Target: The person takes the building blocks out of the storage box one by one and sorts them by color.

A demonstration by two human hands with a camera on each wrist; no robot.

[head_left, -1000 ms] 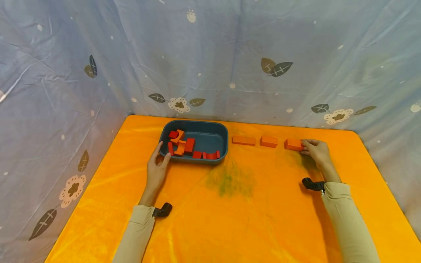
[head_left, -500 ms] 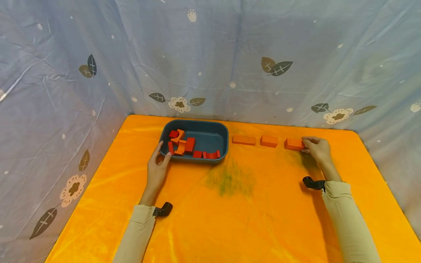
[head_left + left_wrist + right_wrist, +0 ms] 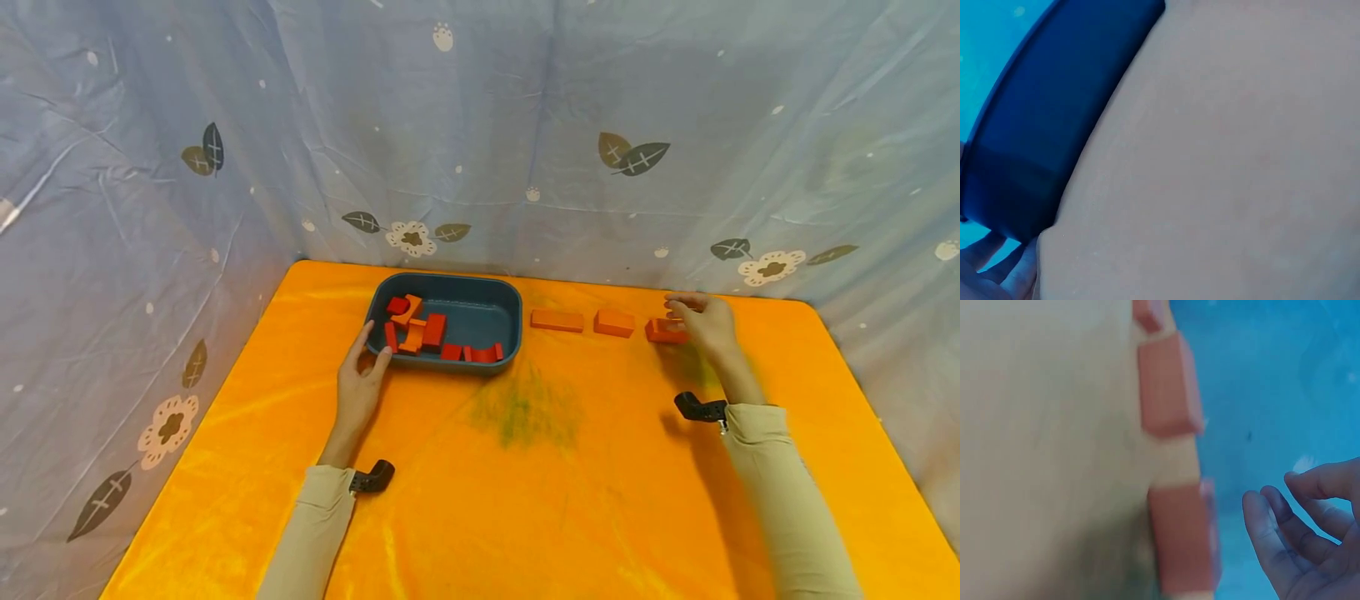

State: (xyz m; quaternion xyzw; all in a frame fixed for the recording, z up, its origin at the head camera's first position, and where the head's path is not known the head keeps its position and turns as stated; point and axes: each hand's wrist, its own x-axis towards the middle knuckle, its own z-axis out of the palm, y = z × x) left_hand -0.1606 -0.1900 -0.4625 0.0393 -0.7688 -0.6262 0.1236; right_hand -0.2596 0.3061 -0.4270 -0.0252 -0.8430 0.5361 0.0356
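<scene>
My left hand (image 3: 358, 385) holds the left end of a dark blue-grey tray (image 3: 483, 289), fingers along its left side and thumb at the front rim. In the left wrist view, its fingers (image 3: 1019, 272) lie at the tray's corner. Inside the tray are several red and orange blocks (image 3: 433, 332), some arched. My right hand (image 3: 707, 327) hovers just above the rightmost orange block (image 3: 660, 335), partly hiding it. In the right wrist view its bent fingers are apart from the block, with nothing between them. Left of it sit another orange block (image 3: 613, 323) and a longer one (image 3: 557, 321).
The blocks outside the tray line up in a row near the back edge of the yellow-covered table (image 3: 570, 500). A patterned blue-grey curtain (image 3: 525, 150) hangs behind the table and along its sides.
My right hand has let go of the rightmost block and risen up and slightly left over it. The block stays in the row. My left hand and the tray have not visibly moved.
</scene>
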